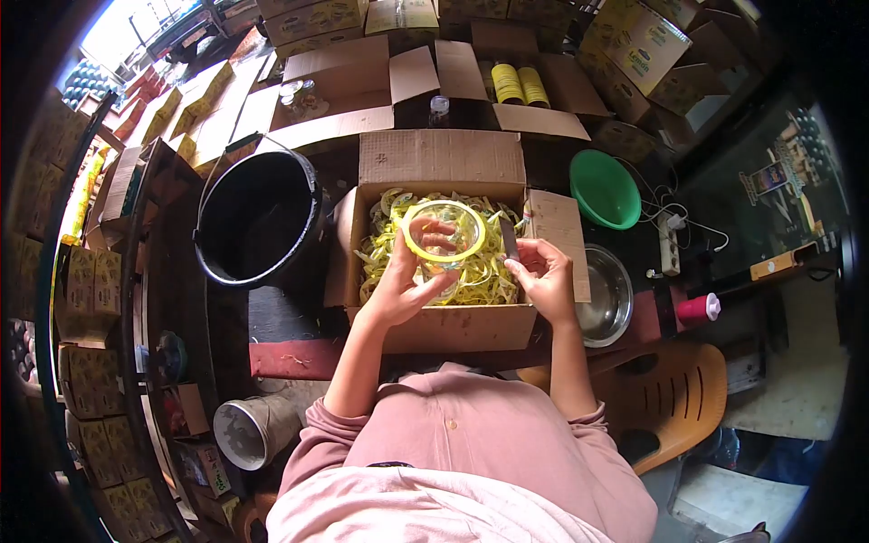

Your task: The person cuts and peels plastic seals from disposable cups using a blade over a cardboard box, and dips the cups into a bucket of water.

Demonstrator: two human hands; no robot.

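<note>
A clear round jar or cup (460,237) with a yellow band around its rim is in my left hand (396,288), whose fingers wrap around it and show through the clear wall. My right hand (549,279) pinches a thin dark blade (509,237), pointing upward to the right of the rim; a small gap separates them. Below both hands stands an open cardboard box (444,333), filled with tangled yellow strips (493,282). The strips' material is hard to make out.
A black bucket (206,262) stands left of the box. To the right are a green bowl (625,204), a metal bowl (623,317), a power strip (669,249) and a pink spool (695,310). Behind, an open carton (348,72) holds clear jars; another holds yellow cylinders (509,84).
</note>
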